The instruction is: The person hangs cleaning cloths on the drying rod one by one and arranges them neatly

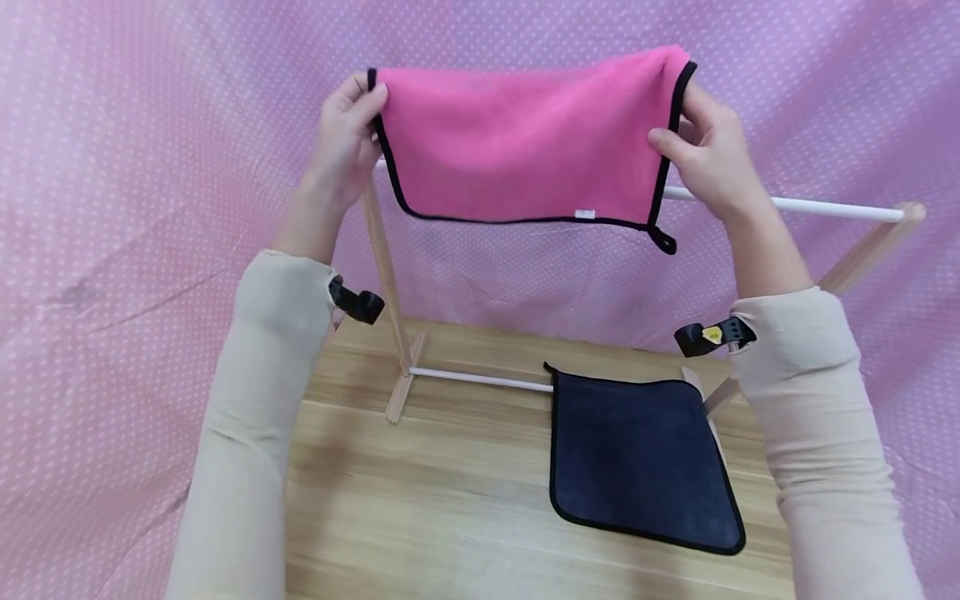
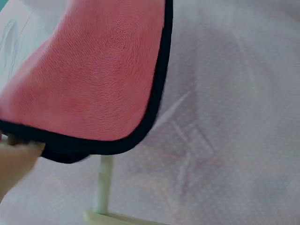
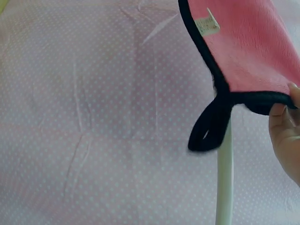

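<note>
A pink towel (image 1: 517, 142) with black edging is stretched between both hands, folded over at the top, in front of the rack's white top bar (image 1: 832, 208). At its left edge the left hand (image 1: 345, 137) pinches the cloth, thumb in front. My right hand (image 1: 708, 154) grips the opposite edge, its thumb on the front and fingers behind. A small white label (image 1: 585, 214) shows near the lower hem, and a black hanging loop (image 1: 662, 240) dangles from the lower right corner. The right wrist view shows the same loop (image 3: 209, 125) close beside the bar.
A dark grey towel (image 1: 645, 458) with black edging lies over the rack's low white rod (image 1: 480, 379) and the wooden floor (image 1: 420, 500). The rack has wooden legs (image 1: 384, 267). Pink dotted fabric (image 1: 135, 208) hangs behind and at the sides.
</note>
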A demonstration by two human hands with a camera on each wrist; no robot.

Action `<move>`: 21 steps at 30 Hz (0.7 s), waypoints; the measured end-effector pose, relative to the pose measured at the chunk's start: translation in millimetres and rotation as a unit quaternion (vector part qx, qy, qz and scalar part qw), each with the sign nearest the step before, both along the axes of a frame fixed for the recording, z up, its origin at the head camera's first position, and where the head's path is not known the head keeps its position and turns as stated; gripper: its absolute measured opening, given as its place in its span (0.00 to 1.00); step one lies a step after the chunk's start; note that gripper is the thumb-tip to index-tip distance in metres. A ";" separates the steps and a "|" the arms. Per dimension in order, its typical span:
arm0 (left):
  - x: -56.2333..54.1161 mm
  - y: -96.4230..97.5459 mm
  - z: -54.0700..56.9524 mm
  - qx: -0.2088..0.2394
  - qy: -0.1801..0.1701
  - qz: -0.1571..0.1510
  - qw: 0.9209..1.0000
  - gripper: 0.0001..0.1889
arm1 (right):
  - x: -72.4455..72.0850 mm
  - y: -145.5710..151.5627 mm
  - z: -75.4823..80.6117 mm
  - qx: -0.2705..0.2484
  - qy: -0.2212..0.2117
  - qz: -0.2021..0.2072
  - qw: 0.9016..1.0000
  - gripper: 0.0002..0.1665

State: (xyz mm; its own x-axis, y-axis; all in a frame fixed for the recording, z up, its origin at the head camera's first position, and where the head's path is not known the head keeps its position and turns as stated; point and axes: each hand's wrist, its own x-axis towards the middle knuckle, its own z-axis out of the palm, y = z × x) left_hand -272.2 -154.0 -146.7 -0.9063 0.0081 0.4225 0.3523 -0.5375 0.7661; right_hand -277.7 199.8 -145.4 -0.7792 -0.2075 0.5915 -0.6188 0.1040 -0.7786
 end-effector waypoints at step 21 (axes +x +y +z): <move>-21.6 -21.8 -43.8 -0.059 -0.178 0.072 0.980 0.05 | 13.9 -15.8 -38.1 -0.015 -0.248 0.062 0.967 0.31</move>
